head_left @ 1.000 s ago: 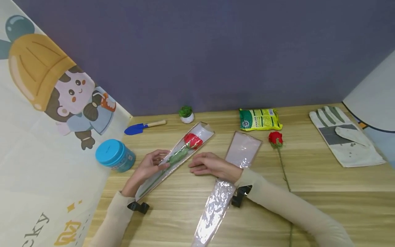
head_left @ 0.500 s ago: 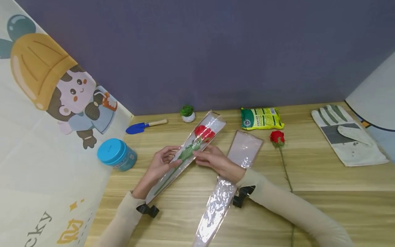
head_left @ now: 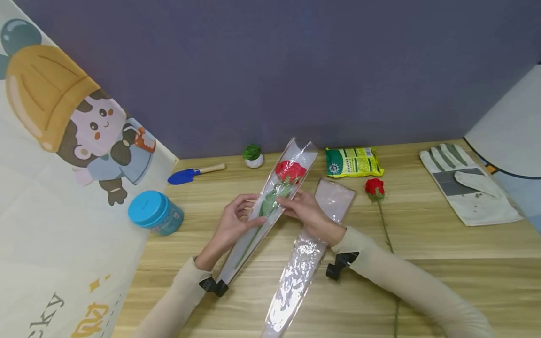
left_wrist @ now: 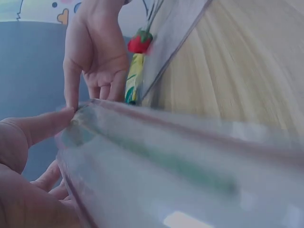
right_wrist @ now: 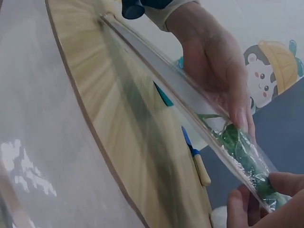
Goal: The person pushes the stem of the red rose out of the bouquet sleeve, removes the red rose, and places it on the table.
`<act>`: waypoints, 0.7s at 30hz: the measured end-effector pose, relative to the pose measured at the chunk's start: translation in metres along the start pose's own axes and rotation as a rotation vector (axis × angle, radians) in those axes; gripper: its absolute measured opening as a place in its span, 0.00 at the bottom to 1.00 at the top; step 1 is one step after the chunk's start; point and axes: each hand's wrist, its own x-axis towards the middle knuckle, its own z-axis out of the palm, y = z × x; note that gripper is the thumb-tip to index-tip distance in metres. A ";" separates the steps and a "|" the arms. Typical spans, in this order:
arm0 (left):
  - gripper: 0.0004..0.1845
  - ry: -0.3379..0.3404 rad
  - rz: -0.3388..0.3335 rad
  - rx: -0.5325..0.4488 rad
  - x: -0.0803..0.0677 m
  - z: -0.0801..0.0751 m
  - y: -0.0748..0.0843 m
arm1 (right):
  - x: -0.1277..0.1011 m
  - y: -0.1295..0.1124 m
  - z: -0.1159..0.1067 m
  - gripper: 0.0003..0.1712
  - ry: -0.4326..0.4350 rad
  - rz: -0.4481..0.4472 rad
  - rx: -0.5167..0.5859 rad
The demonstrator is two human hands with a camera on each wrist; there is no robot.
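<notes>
A red rose [head_left: 290,171] with green leaves lies inside a clear flower sleeve [head_left: 242,244] with brownish edges. My left hand [head_left: 234,224] holds the sleeve's left side around mid-length, thumb across the front and the other fingers behind it. On the opposite edge, just below the bloom, my right hand [head_left: 312,215] pinches the plastic, thumb in front. The right wrist view shows the sleeve [right_wrist: 156,66] tilted and raised over the table, its shadow beneath. Green leaves [right_wrist: 237,147] press against the plastic between the two hands.
A second sleeve [head_left: 291,286] lies flat under my right wrist. Farther right are a loose red rose [head_left: 374,188] and work gloves [head_left: 469,188]. Along the back stand a yellow-green packet [head_left: 355,162], a small potted plant [head_left: 253,157] and a blue trowel [head_left: 186,176]. A blue-lidded jar [head_left: 154,211] sits left.
My left hand has carried the sleeved rose up and right, toward the middle. My right hand, apart from it a second ago, has come onto its right edge and now pinches it.
</notes>
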 end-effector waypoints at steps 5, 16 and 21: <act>0.34 -0.039 -0.017 0.000 -0.005 0.006 0.001 | -0.002 -0.010 -0.012 0.33 0.025 -0.024 -0.011; 0.35 -0.150 -0.017 -0.059 -0.019 0.022 0.000 | -0.008 -0.043 -0.050 0.33 0.056 -0.103 -0.023; 0.34 -0.186 -0.011 -0.062 -0.024 0.031 0.000 | -0.012 -0.056 -0.062 0.36 0.085 -0.129 -0.047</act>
